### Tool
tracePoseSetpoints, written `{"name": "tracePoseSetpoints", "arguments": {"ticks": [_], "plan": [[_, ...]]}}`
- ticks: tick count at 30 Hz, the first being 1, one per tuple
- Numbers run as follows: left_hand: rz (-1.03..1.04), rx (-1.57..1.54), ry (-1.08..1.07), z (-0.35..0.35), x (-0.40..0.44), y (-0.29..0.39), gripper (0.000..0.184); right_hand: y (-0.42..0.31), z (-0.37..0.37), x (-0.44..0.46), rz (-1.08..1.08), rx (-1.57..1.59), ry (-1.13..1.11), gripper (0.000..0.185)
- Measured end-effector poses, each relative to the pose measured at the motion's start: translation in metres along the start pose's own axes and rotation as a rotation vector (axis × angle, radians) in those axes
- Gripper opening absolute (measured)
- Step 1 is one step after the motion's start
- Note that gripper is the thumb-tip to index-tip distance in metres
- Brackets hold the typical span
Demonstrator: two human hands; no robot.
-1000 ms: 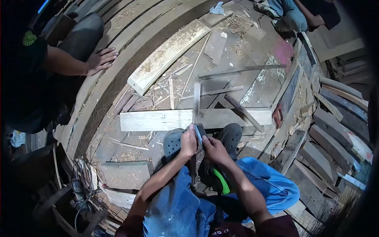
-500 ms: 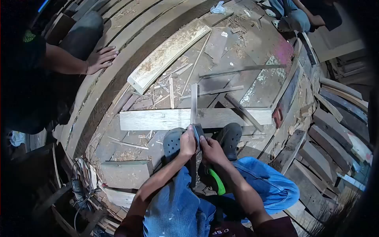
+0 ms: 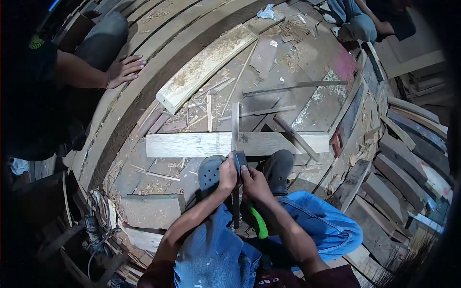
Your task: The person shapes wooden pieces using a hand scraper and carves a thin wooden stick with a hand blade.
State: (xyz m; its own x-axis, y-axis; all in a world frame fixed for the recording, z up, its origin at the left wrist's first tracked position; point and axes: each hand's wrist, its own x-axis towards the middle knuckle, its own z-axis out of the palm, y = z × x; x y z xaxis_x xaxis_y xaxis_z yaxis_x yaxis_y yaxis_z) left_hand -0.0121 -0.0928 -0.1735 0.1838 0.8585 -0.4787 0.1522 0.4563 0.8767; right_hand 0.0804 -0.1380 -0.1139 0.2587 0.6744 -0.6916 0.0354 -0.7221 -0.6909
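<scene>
My left hand (image 3: 228,174) is closed around a narrow wooden strip (image 3: 235,120), which points away from me over a pale plank (image 3: 192,145). My right hand (image 3: 257,185) is closed on a small dark block (image 3: 239,161), its thumb on the near end. The block sits against the strip between both hands; the fingers hide its lower part. Below my right hand a curved bright green handle (image 3: 259,223) shows; what it belongs to is hidden. The pale plank lies crosswise just beyond my clogs (image 3: 280,168).
A thick pale board (image 3: 206,67) lies farther off among shavings. Dark slats (image 3: 297,137) rest nearby. Curved timbers (image 3: 398,173) are stacked at right. A power tool with a cord (image 3: 91,228) lies at lower left. Another person's hand (image 3: 126,71) rests on a beam.
The dark block has turned slightly, and more of its upper face shows. My right hand and the green handle have shifted a little to the left. The planks have stayed put.
</scene>
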Motion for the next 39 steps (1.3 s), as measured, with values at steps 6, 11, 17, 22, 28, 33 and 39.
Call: {"name": "tracePoseSetpoints", "arguments": {"ticks": [6,11,17,22,28,33,39], "plan": [[0.018,-0.022,-0.023,0.003,0.002,-0.019,0.061,0.001,0.004,-0.006,-0.048,-0.023,0.055,0.041],[0.018,-0.001,-0.043,0.001,-0.002,-0.017,0.058,0.003,0.004,0.006,-0.069,-0.077,0.068,0.046],[-0.090,-0.113,-0.083,0.000,0.001,-0.011,0.059,-0.008,-0.001,-0.014,0.033,-0.093,0.035,0.044],[0.034,0.025,-0.045,0.002,0.000,-0.012,0.060,-0.024,-0.003,-0.007,0.058,-0.028,0.036,0.046],[-0.054,-0.092,-0.069,0.005,0.001,-0.012,0.058,-0.024,-0.004,-0.003,0.123,0.025,0.019,0.043],[0.015,0.072,-0.021,0.003,0.006,-0.039,0.060,-0.024,-0.006,-0.009,0.112,-0.118,0.011,0.052],[-0.095,0.033,-0.037,0.001,0.011,-0.028,0.061,-0.014,-0.006,-0.005,-0.001,-0.158,0.024,0.048]]}}
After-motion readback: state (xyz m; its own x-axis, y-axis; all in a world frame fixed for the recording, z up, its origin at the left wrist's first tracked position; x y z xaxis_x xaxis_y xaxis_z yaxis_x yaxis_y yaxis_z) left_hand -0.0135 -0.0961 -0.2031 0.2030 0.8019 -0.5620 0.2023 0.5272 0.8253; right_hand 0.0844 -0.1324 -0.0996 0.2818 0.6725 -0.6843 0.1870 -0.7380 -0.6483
